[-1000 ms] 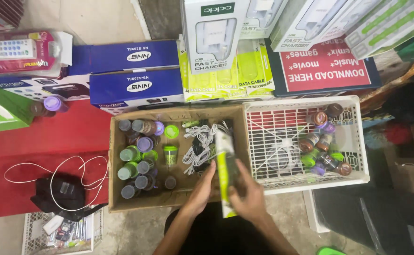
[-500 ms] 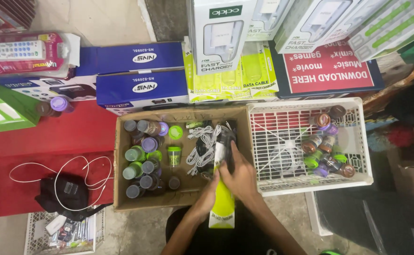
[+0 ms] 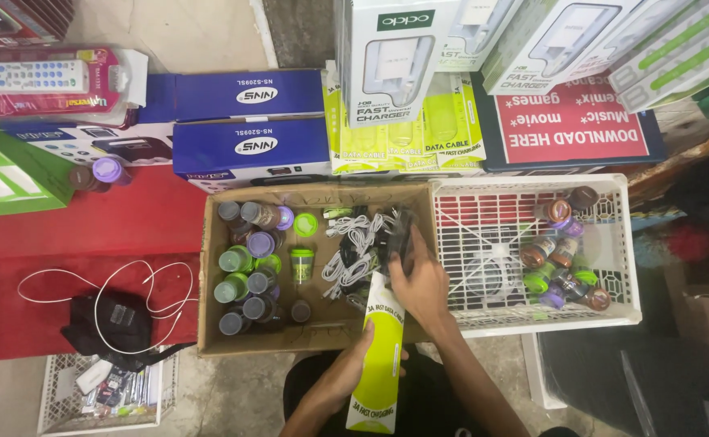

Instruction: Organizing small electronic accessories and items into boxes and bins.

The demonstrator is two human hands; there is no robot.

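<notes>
The right hand [image 3: 421, 279] reaches into the cardboard box [image 3: 209, 324] and closes over a dark bundle [image 3: 397, 235] beside the white coiled cables [image 3: 353, 251]; its fingers cover most of the bundle, so its shape is hard to make out. The left hand [image 3: 346, 374] grips a long, flat, glossy lime-and-white cable packet [image 3: 380, 356] standing over the box's near edge. Right of the box sits a white lattice plastic crate [image 3: 484, 210], largely open on its left half.

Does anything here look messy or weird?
A little. The white cables lie tangled in the cardboard box, and a loose white cable sprawls over the red cloth. Nothing looks spilled or broken.
</notes>
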